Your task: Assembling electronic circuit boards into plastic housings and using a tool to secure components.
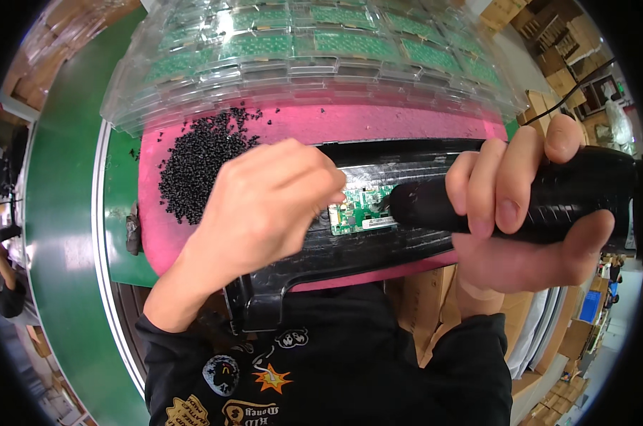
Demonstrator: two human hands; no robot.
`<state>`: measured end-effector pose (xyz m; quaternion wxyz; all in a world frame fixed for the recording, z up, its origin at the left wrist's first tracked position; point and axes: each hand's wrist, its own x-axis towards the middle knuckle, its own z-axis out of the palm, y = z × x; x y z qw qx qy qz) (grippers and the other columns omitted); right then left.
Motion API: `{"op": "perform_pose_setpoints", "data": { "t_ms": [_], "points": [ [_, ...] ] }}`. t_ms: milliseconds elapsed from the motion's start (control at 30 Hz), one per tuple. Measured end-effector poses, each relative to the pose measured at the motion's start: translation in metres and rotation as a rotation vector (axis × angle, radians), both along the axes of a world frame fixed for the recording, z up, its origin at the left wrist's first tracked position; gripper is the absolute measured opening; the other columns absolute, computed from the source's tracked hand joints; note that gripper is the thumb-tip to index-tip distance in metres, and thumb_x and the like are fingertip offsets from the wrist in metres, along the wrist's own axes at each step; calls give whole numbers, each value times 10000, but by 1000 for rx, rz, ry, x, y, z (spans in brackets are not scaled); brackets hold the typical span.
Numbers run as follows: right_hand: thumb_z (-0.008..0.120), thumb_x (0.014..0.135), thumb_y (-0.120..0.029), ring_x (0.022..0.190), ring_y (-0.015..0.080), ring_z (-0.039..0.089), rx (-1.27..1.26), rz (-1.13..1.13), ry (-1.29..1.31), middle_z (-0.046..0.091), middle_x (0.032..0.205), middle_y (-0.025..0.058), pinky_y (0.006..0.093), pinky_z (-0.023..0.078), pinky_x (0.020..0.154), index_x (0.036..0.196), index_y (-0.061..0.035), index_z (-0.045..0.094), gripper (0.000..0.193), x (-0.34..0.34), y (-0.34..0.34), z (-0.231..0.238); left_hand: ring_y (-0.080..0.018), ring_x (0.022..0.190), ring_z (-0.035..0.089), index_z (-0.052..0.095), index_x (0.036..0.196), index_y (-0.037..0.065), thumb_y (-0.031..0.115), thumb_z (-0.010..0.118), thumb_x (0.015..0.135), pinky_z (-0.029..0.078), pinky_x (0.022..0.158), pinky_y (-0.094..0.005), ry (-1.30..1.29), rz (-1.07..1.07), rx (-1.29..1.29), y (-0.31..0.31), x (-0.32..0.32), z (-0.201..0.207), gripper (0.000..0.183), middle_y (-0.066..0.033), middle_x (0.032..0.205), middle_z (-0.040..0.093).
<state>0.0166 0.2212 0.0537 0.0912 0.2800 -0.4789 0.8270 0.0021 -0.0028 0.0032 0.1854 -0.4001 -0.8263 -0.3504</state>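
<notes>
Pink mat (378,121) mid-frame; I see R hand (506,192) wrapped round black tool (424,206), L hand (268,206) curled by circuit board (355,213), can't tell if gripping; board prob. light, fragile: hold edges.

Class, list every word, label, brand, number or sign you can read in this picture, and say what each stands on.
I won't copy out wording, but it stands here:
White label on the green circuit board: tiny characters, too small to read reliably.
Gold prints on the black shirt: decorative lettering, partly cut off by the frame.
</notes>
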Motion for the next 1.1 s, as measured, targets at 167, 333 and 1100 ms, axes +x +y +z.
{"op": "perform_pose_setpoints", "data": {
  "t_ms": [167,333,1100],
  "points": [
    [564,946,-493,510,106,434,132,-175,-29,478,668,1,274,383,541,1109,-54,479,476,-10,12,-9,-287,682,578,586,820,20,85,717,821,480,611,-387,-98,33,60,4,-1,-2,147,-92,760,572],
    [545,962,-437,511,115,422,209,-241,-35,461,661,14,281,378,547,1061,-56,464,402,-20,20,-23,-294,686,568,601,827,3,78,688,854,455,644,-387,-214,-30,-18,-2,-1,-5,118,-114,746,572],
    [571,934,-434,494,100,401,328,-189,-44,449,639,-1,276,363,523,1073,-63,461,411,-29,14,-35,-243,649,664,724,865,64,247,723,831,488,610,-343,-351,-118,-222,-5,0,-9,186,-39,773,719]
  ]
}}
